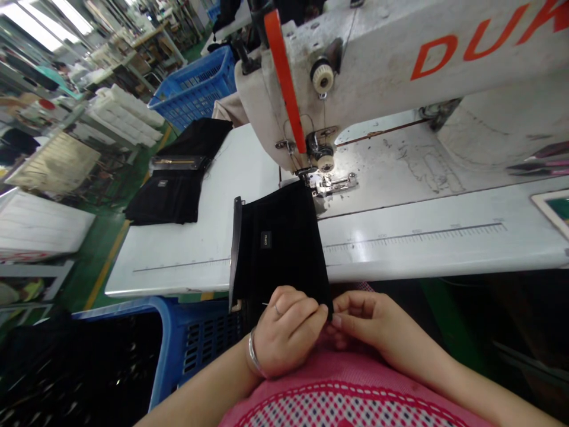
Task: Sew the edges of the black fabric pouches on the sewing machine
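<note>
A black fabric panel [284, 249] with a small label and a zipper strip along its left side lies over the table's front edge. Its far corner sits under the presser foot of the sewing machine [262, 107]. My left hand [291, 329], wearing a ring and a bracelet, is closed on the panel's near edge. Beside it, my right hand [362, 314] pinches the panel's near right corner between thumb and fingers. The two hands nearly touch, and the fingertips partly hide the corner.
More black zippered panels [178, 178] lie on the table's left. A blue crate [169, 332] of dark pieces stands below left, and another blue crate [195, 86] behind the table. A ruler scale [413, 234] runs along the front. Purple-handled snips [537, 166] lie at the right.
</note>
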The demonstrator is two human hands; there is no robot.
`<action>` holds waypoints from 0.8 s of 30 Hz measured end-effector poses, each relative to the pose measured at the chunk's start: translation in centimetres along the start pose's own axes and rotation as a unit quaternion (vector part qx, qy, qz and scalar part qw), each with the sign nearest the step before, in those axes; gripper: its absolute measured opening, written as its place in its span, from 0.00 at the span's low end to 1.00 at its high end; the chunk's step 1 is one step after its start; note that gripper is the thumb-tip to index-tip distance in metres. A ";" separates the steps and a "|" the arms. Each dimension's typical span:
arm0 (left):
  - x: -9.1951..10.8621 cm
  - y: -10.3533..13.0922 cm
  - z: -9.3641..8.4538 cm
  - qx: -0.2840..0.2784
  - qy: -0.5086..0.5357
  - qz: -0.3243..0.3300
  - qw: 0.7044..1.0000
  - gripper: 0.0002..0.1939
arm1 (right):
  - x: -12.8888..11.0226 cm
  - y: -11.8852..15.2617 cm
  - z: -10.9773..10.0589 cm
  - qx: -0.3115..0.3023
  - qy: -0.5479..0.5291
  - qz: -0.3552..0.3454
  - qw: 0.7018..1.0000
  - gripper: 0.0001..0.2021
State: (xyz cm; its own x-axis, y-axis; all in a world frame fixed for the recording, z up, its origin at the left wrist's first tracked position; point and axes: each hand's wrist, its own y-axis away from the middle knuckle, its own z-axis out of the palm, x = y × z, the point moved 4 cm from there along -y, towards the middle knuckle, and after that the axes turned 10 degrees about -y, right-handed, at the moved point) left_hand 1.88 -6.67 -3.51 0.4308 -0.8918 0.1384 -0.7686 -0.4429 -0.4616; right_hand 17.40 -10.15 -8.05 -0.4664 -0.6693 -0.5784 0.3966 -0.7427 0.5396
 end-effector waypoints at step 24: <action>-0.3 -2.5 -0.9 0.003 -0.062 -0.046 0.997 0.11 | -6.2 3.0 2.5 -0.005 0.625 -0.584 0.518 0.15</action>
State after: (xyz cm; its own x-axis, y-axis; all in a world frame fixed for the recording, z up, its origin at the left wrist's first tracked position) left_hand 3.24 -5.42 -1.62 0.5550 -0.8288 0.0717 -0.7205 -0.5220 -0.4564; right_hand 19.49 -8.14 -1.30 0.4817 0.7497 -0.4538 0.4287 -0.6533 -0.6240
